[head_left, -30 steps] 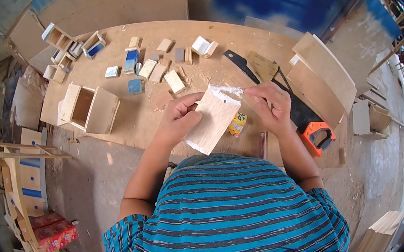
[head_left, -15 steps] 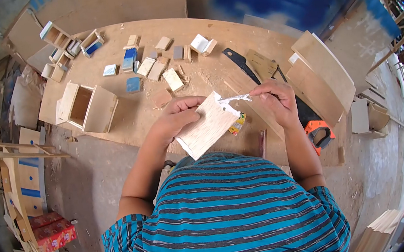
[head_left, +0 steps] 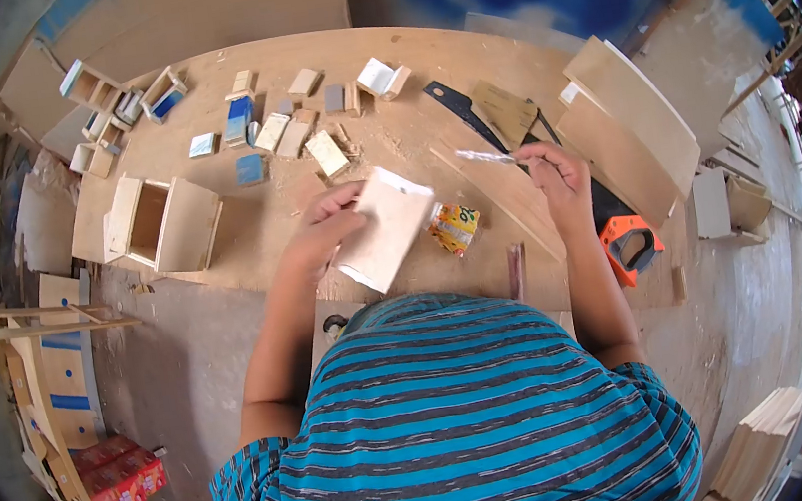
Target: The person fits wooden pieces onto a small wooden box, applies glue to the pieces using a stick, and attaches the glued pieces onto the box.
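Observation:
My left hand (head_left: 324,232) is closed on the left edge of a small wooden board (head_left: 381,238), thumb on its face. White paste coats the board's far edge, and its near edge looks white too. In my right hand (head_left: 558,177), a thin stick (head_left: 488,157) smeared with white is pinched between the fingers, pointing left and apart from the board. A yellow printed packet (head_left: 456,230) lies on the table just right of the board.
Several small wood blocks (head_left: 295,135) and sawdust lie on the plywood table (head_left: 261,253). An open wooden box (head_left: 190,226) stands left. Rightward are a handsaw with an orange handle (head_left: 633,250), a long wood strip (head_left: 500,200) and a larger wooden piece (head_left: 631,127).
The stick has come away from the board's far corner, where it was touching. My left hand has shifted slightly left with the board and turned it, and more of the yellow packet now shows.

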Tool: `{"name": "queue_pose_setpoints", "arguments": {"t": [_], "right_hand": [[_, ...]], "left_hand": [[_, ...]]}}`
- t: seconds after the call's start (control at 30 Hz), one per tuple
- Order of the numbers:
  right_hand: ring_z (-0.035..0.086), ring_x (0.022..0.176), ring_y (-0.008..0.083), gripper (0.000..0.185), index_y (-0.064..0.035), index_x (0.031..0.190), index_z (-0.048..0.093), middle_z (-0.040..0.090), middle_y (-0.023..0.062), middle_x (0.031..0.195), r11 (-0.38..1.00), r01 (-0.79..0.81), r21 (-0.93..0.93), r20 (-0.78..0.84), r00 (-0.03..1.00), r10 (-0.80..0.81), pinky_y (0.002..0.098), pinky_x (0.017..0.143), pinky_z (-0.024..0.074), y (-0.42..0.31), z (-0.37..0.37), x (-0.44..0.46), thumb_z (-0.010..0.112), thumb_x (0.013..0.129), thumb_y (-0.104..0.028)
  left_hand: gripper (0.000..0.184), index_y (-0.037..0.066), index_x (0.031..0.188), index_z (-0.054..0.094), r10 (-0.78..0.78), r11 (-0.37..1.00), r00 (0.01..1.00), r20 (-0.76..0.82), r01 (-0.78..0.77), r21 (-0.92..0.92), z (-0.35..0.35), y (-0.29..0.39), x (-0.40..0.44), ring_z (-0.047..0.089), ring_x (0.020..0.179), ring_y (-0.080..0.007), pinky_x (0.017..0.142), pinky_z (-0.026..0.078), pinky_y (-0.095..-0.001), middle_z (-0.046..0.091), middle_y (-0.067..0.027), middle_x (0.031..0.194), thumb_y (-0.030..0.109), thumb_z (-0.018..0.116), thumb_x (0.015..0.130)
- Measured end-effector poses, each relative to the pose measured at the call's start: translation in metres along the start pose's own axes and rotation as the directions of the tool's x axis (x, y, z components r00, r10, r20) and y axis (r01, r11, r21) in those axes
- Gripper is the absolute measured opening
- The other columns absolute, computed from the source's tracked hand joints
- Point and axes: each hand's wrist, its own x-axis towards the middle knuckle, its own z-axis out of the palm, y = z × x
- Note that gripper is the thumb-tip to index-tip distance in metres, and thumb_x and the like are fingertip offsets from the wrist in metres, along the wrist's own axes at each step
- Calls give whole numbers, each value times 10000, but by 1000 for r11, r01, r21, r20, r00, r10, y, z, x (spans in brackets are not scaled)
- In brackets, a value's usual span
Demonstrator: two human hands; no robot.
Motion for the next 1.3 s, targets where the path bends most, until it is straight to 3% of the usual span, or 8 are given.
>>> {"name": "queue_pose_setpoints", "arguments": {"t": [0.17, 0.3, 0.47, 0.97, 1.07, 1.17, 1.2, 1.3], "right_hand": [[439, 577, 25, 150, 2, 872, 696, 548, -21, 623, 917, -313, -246, 23, 944, 328, 220, 516, 329, 42, -49, -36, 555, 843, -40], [495, 548, 91, 166, -24, 880, 697, 579, 67, 611, 910, -129, -394, 16, 989, 147, 275, 518, 377, 63, -25, -60, 551, 838, -90], [558, 553, 197, 184, -63, 938, 684, 586, 125, 645, 881, -256, -397, 58, 951, 303, 332, 541, 413, 56, 12, -66, 542, 870, -158], [649, 776, 317, 104, -60, 865, 648, 667, 125, 848, 773, -20, -634, 41, 997, 60, 405, 682, 503, 59, 33, -62, 669, 787, -126], [644, 845, 327, 157, -50, 918, 670, 664, 135, 973, 640, 267, -721, 50, 941, -336, 368, 724, 509, 48, 37, -60, 685, 786, -133], [643, 942, 280, 195, -52, 1001, 679, 658, 115, 1063, 901, 113, -420, 24, 993, -113, 336, 792, 497, 23, 46, -48, 676, 833, -150], [612, 1035, 230, 352, -38, 1136, 649, 653, 94, 1135, 988, -126, -91, 151, 979, 139, 328, 883, 464, 14, 51, -45, 686, 858, -250], [573, 1094, 197, 591, 16, 1265, 571, 626, 95, 1187, 907, -334, 257, 581, 803, 131, 344, 940, 435, -37, 65, -37, 703, 840, -373]], "left_hand": [[501, -40, 1275, 504, -56, 974, 988, -143, 23, -227, -11, -25, 10, 652, 989, -198, 907, 513, -312, 645, -131, 1151, 37, 503, 780], [532, 1, 1304, 495, -185, 949, 977, -101, 151, -276, 6, -53, 35, 608, 1053, -221, 950, 479, -352, 620, -105, 1181, 105, 526, 783], [480, 11, 1269, 510, -279, 915, 956, -89, 237, -325, 29, -73, 57, 601, 1061, -208, 950, 479, -351, 617, -93, 1143, 74, 530, 793], [443, 89, 1328, 491, -121, 923, 988, -95, 77, -378, 25, -64, 26, 627, 1029, -167, 937, 494, -340, 631, -32, 1167, 84, 552, 890], [435, 72, 1319, 497, -64, 905, 996, -65, 30, -424, 29, -48, 17, 618, 1052, -167, 956, 480, -339, 627, -37, 1188, 55, 561, 889], [427, 57, 1310, 504, 26, 900, 1000, 5, -21, -435, 36, -30, 1, 605, 1085, -170, 962, 467, -338, 624, -46, 1205, 65, 587, 892], [425, 58, 1305, 511, 66, 907, 997, 42, -42, -419, 37, -27, -3, 600, 1098, -175, 967, 459, -344, 623, -54, 1209, 93, 608, 893], [418, 56, 1275, 542, 167, 936, 980, 111, -122, -330, 34, -17, -16, 592, 1106, -168, 975, 444, -342, 632, -55, 1201, 135, 659, 882]]}}
